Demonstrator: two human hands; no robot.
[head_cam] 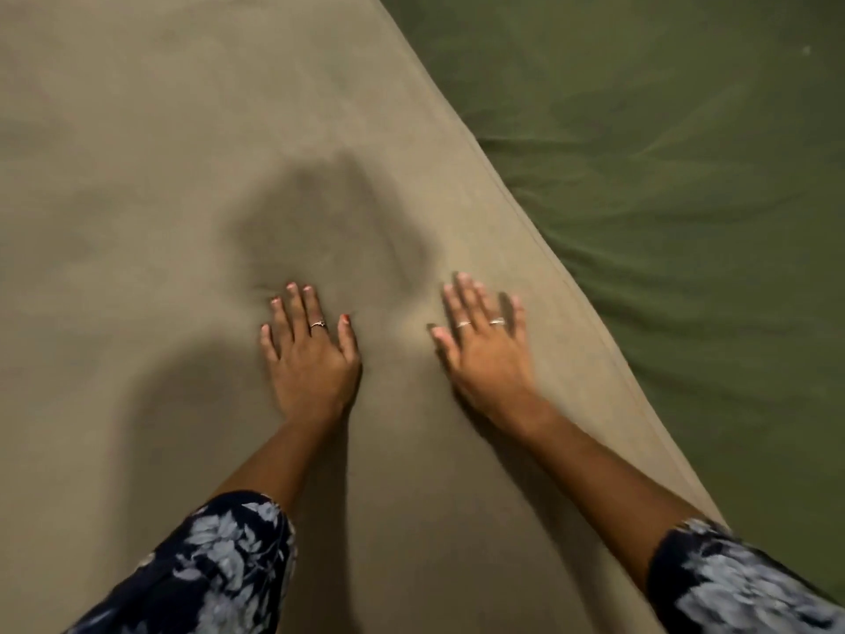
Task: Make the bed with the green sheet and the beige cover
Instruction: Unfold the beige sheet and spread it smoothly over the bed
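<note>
Your green sheet [676, 185] already lies on the bed, filling the upper right of the frame with a few soft creases, so that layer looks done as far as this view shows. The beige cover [160, 153] is spread over it across the left and centre, its hemmed edge running on a slant from the top middle down to the lower right, which leaves a wide wedge of green still bare. Your left hand [308, 354] lies flat on the cover at mid-frame, fingers straight and spread, gripping nothing. Your right hand [484, 345] lies just beside it, nearer the hem, also flat with fingers apart, though blurred. A shallow wrinkle sits by your left fingertips. My read is that you are smoothing the cover partway through. What seems left is to draw the cover across the exposed green and square its edge; the bed's corners are out of view, so I can't judge them.
</note>
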